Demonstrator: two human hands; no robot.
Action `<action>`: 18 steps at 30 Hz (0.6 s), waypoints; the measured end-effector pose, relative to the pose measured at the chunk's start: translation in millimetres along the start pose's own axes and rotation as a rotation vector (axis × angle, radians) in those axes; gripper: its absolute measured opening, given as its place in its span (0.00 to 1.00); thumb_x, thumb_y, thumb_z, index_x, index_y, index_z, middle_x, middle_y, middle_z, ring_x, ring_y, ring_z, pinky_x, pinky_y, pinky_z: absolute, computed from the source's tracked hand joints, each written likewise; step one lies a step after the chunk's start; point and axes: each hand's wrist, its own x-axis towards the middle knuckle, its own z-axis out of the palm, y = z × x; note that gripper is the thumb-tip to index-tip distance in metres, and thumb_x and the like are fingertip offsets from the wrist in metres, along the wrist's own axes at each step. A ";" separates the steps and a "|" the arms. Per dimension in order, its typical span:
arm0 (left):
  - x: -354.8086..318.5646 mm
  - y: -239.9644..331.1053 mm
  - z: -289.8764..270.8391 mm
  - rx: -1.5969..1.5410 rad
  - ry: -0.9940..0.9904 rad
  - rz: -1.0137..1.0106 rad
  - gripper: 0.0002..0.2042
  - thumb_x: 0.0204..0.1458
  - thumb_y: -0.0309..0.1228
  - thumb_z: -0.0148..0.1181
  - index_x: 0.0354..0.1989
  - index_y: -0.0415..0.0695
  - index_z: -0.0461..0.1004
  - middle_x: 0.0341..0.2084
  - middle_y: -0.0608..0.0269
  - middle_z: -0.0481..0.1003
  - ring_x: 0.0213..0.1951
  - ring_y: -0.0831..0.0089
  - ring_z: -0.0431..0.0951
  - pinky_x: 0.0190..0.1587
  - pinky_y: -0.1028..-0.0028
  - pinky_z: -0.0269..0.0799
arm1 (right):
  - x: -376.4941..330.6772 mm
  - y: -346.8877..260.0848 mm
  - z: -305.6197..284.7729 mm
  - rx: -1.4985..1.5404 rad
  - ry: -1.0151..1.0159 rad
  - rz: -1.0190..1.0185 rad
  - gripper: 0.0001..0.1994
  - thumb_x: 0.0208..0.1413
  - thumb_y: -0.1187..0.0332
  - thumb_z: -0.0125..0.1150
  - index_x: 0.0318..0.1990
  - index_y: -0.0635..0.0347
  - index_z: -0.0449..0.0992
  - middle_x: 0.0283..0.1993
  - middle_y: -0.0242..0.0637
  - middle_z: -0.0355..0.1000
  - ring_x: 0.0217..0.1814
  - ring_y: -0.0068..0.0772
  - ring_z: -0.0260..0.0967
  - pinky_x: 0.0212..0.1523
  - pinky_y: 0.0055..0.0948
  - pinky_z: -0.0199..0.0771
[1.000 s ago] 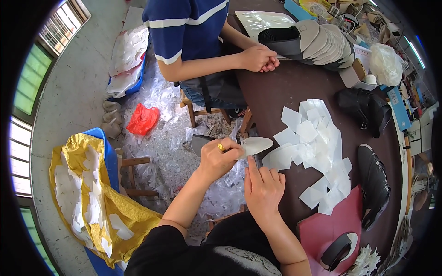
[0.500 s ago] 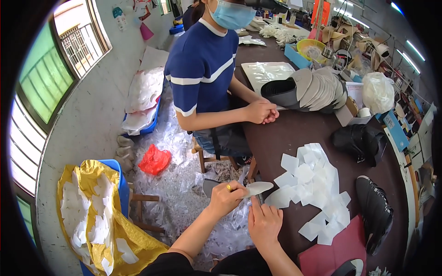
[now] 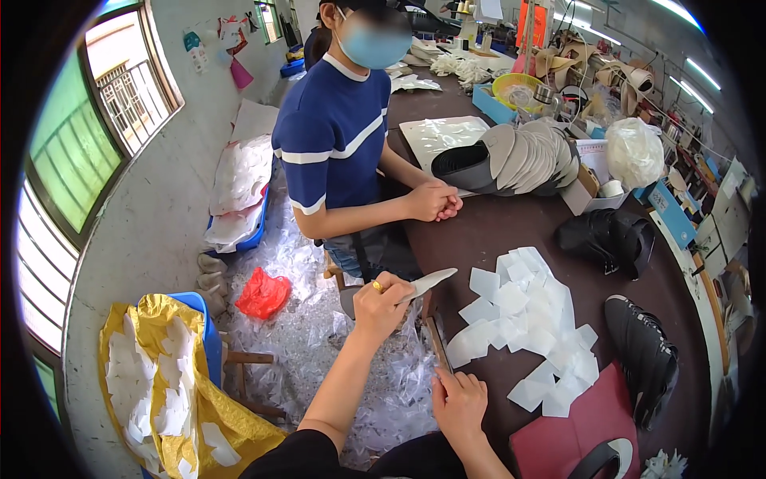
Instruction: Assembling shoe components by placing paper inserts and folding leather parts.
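Observation:
My left hand [image 3: 381, 307] is wrapped round an insole [image 3: 431, 281], raised over the floor beside the table edge. The insole's pale, tapered end points right, and a dark grey part [image 3: 348, 302] shows behind my fingers. Lower down, at the table's near edge, my right hand [image 3: 460, 409] has its fingers curled and pressed together. What it grips, if anything, is too small to make out. To the right of the hands lies a loose pile of translucent white cut pieces [image 3: 528, 307] on the brown table [image 3: 487, 231].
A person [image 3: 339, 152] in a blue top stands across, hands clasped. A row of stacked insoles [image 3: 527, 160] lies beyond. Black shoe uppers [image 3: 610, 239] and a black shoe [image 3: 641, 359] rest at right, near a red sheet [image 3: 570, 423]. At left stands a yellow sack [image 3: 211, 399].
My left hand has lifted the insole up and away from the right hand, tilting its pale end upward. My right hand has drawn slightly down, its index finger now bent. The view has shifted slightly.

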 end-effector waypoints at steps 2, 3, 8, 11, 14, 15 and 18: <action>9.5 2.8 11.7 0.030 0.021 0.026 0.09 0.36 0.20 0.67 0.25 0.47 0.77 0.26 0.73 0.76 0.21 0.73 0.70 0.25 0.78 0.66 | -13.8 8.7 -6.2 -0.005 -0.030 0.027 0.09 0.49 0.70 0.65 0.39 0.54 0.81 0.24 0.32 0.68 0.24 0.35 0.62 0.30 0.32 0.59; 14.3 4.2 17.4 0.045 0.032 0.040 0.08 0.37 0.20 0.66 0.25 0.48 0.76 0.26 0.74 0.76 0.21 0.73 0.69 0.25 0.78 0.65 | -20.9 12.5 -9.7 -0.008 -0.044 0.041 0.09 0.49 0.70 0.65 0.39 0.54 0.81 0.24 0.32 0.68 0.24 0.35 0.62 0.30 0.32 0.59; 31.8 9.3 45.1 0.090 -0.001 0.078 0.09 0.36 0.17 0.67 0.26 0.45 0.77 0.27 0.70 0.77 0.23 0.72 0.72 0.28 0.76 0.68 | -61.7 24.9 -30.7 0.006 -0.125 0.133 0.09 0.50 0.72 0.63 0.41 0.56 0.81 0.24 0.33 0.68 0.25 0.33 0.62 0.29 0.30 0.60; 47.2 20.7 62.1 0.095 0.062 0.192 0.09 0.37 0.18 0.67 0.25 0.45 0.76 0.27 0.70 0.77 0.23 0.71 0.73 0.28 0.76 0.68 | -59.3 37.8 -44.8 0.154 -0.129 0.245 0.10 0.51 0.73 0.62 0.42 0.58 0.80 0.25 0.34 0.68 0.25 0.33 0.62 0.28 0.29 0.61; 45.0 29.7 75.7 0.076 0.148 0.381 0.07 0.39 0.20 0.66 0.25 0.45 0.75 0.29 0.70 0.76 0.24 0.71 0.73 0.29 0.74 0.70 | -30.0 48.7 -67.8 0.358 0.007 0.326 0.13 0.54 0.76 0.59 0.48 0.60 0.78 0.29 0.35 0.68 0.25 0.31 0.61 0.26 0.25 0.62; 41.4 29.0 77.1 0.051 0.174 0.465 0.07 0.41 0.22 0.65 0.26 0.46 0.73 0.31 0.70 0.76 0.25 0.71 0.73 0.30 0.73 0.70 | -6.3 51.5 -85.1 0.396 0.047 0.349 0.13 0.55 0.79 0.56 0.48 0.61 0.77 0.33 0.34 0.70 0.27 0.30 0.62 0.28 0.25 0.62; 23.0 35.9 62.2 0.015 0.077 0.583 0.07 0.41 0.20 0.66 0.26 0.46 0.74 0.32 0.67 0.77 0.30 0.68 0.77 0.32 0.71 0.73 | 71.5 74.0 -101.7 0.515 0.194 0.247 0.13 0.57 0.83 0.49 0.45 0.60 0.77 0.44 0.36 0.70 0.38 0.29 0.65 0.36 0.23 0.63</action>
